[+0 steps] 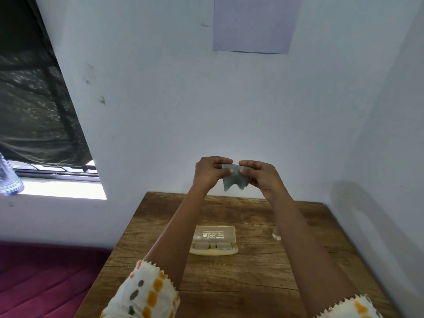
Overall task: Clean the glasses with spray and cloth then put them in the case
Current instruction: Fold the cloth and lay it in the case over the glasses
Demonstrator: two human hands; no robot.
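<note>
Raised in front of the wall, my left hand (210, 172) and my right hand (259, 175) pinch the top edge of a small grey-green cloth (231, 180) between them; its lower corners hang free. Below, on the wooden table (252, 271), an open cream glasses case (214, 241) lies with its lid up. The glasses (212, 245) rest inside the case's lower half. A small clear spray bottle (276, 235) stands to the right of the case, partly hidden by my right forearm.
The table stands in a corner, with walls behind and to the right. A maroon mattress (46, 278) lies to the left. A window with a dark curtain (34, 99) and a clear bottle (9, 177) on its sill is at far left.
</note>
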